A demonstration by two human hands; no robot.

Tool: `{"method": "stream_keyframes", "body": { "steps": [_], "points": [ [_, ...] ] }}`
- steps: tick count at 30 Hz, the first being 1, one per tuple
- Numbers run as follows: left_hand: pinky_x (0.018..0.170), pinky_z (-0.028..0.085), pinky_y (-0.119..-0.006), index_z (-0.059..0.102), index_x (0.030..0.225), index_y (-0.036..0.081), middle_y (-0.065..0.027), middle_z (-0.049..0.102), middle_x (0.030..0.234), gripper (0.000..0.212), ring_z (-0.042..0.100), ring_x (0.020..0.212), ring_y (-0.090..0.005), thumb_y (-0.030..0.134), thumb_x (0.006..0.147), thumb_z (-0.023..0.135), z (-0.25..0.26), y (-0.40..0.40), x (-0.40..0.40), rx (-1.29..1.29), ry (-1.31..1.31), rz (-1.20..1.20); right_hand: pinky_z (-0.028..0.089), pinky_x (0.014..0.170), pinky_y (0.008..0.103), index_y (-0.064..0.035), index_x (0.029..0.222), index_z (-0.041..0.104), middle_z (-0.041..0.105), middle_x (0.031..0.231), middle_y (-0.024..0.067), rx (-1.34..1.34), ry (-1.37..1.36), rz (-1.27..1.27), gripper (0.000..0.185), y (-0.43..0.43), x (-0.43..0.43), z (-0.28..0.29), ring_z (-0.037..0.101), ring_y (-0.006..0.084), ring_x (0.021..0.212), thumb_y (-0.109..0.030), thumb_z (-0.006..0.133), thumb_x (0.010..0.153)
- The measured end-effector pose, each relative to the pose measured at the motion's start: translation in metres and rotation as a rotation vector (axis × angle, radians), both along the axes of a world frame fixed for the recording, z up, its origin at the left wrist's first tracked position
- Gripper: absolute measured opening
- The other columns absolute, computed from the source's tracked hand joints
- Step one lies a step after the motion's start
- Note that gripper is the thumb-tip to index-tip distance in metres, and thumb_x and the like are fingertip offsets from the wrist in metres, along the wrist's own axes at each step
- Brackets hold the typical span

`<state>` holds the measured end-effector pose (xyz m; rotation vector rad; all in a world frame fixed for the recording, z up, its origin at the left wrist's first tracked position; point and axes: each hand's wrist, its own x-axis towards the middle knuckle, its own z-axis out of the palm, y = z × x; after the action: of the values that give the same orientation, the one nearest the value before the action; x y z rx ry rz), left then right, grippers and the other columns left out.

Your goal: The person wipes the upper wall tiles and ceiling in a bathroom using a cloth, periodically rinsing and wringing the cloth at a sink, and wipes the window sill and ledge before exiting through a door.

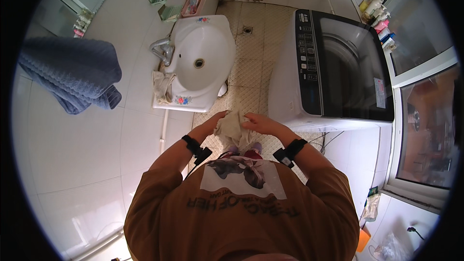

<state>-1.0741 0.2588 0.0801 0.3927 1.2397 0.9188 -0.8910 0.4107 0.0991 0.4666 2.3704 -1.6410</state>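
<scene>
A crumpled beige cloth [232,127] hangs between my two hands in front of my body, above the tiled floor. My left hand [216,120] grips its left edge, and my right hand [255,123] pinches its right side. Both hands are just below the near end of a white ceramic washbasin [221,43], which has painted flowers and a metal faucet [164,50]. Another beige cloth [164,86] lies folded over the basin's near left corner. Dark straps with small devices sit on both wrists.
A top-loading washing machine [348,65] stands at the right, with bottles [375,11] on the sill beyond. A blue-grey towel [76,72] hangs at the left. Baskets [193,4] are on the wall behind the basin. A floor drain [247,29] and loose cables [322,143] are visible.
</scene>
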Motion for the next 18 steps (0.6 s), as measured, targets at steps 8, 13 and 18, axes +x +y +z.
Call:
{"method": "stream_keyframes", "body": {
  "steps": [8, 13, 18],
  "points": [
    [0.094, 0.038, -0.029, 0.031, 0.136, 0.006, -0.0094, 0.046, 0.128, 0.054, 0.046, 0.114, -0.0169, 0.01, 0.086, 0.052, 0.0, 0.006, -0.018, 0.359, 0.173, -0.335, 0.047, 0.068, 0.0266, -0.0003, 0.106, 0.06, 0.062, 0.083, 0.0052, -0.212, -0.088, -0.45, 0.036, -0.015, 0.029, 0.022, 0.057, 0.0134, 0.074, -0.031, 0.054, 0.087],
    [0.083, 0.042, -0.028, 0.043, 0.132, 0.014, -0.005, 0.054, 0.117, 0.05, 0.048, 0.107, -0.0161, 0.021, 0.084, 0.053, 0.016, 0.001, -0.025, 0.164, 0.142, -0.446, 0.044, 0.079, 0.0238, 0.0016, 0.112, 0.058, 0.063, 0.095, 0.0051, -0.217, -0.023, -0.65, 0.035, -0.048, 0.064, 0.003, 0.055, 0.0105, 0.086, -0.025, 0.052, 0.089],
    [0.073, 0.043, -0.027, 0.058, 0.115, 0.012, -0.0044, 0.06, 0.097, 0.035, 0.052, 0.088, -0.0134, 0.024, 0.082, 0.054, -0.027, 0.022, -0.01, 0.205, 0.327, -0.761, 0.044, 0.076, 0.0241, -0.0053, 0.122, 0.052, 0.064, 0.095, 0.008, -0.111, -0.16, -0.631, 0.041, -0.084, 0.109, -0.001, 0.055, 0.0109, 0.083, -0.015, 0.06, 0.084]
  ]
}}
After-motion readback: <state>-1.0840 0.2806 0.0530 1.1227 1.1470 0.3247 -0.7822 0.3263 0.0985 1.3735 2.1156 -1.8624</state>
